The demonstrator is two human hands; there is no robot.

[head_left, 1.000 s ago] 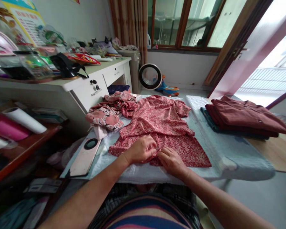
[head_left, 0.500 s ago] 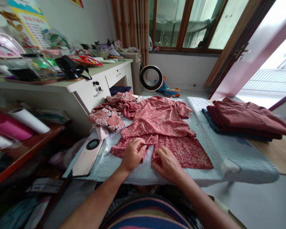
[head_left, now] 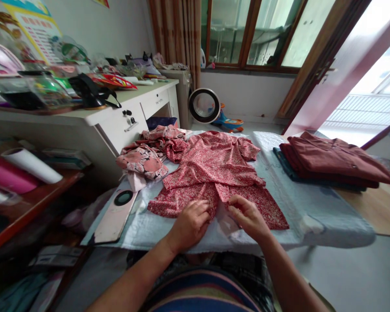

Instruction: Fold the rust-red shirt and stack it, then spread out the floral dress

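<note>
A red floral short-sleeved top [head_left: 211, 154] lies spread on the light blue cloth, over matching red floral shorts [head_left: 255, 208] whose legs point toward me. My left hand [head_left: 195, 221] rests on the left leg of the shorts near its inner edge, fingers laid over the fabric. Between thumb and fingers, my right hand [head_left: 245, 214] pinches the inner edge of the right leg, which is slightly lifted and pulled into a fold. A gap showing the blue cloth [head_left: 225, 227] separates the two legs.
A pink floral garment [head_left: 143, 160] is bunched at the left, above a pale flat object with a dark round disc [head_left: 113, 216]. Folded maroon and dark clothes [head_left: 331, 160] are stacked at the right. A cluttered white desk [head_left: 117, 125] stands along the left.
My right hand has moved right and up, lifting the inner edge of the right leg. My left hand has shifted right and down, from pinching the left leg's edge to lying over it.
</note>
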